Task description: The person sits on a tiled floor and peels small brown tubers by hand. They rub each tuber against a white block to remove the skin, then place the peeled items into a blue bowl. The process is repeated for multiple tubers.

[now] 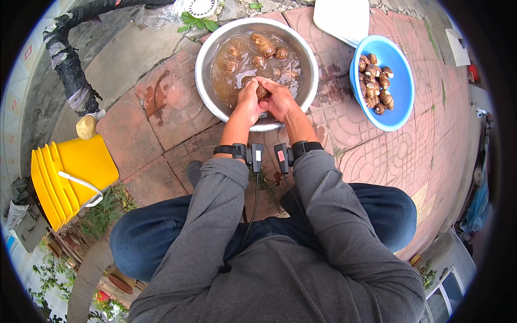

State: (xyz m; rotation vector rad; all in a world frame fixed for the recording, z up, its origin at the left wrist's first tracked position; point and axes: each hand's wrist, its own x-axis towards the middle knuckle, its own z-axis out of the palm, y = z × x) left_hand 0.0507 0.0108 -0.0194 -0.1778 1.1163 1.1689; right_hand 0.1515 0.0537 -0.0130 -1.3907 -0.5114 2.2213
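Note:
A wide metal basin point(203, 89) holds murky brown water with several brown, ringed taro roots point(263, 45) in it. Over the basin's near side, my left hand point(247, 102) and my right hand point(279, 100) come together around one taro root point(262, 91). Both hands are closed on it, thumbs toward the far side, and its lower part is hidden by my palms. To the right stands a light blue plastic basin point(396, 116) with several more taro roots point(372, 81), some showing pale ends.
A white board or lid point(342, 21) lies at the far right behind the blue basin. On the left, a yellow bucket point(97, 161) with a white handle rests on its side near a black-wrapped pipe point(72, 70). Red patterned paving tiles point(153, 134) surround the basins; wet patches show on them.

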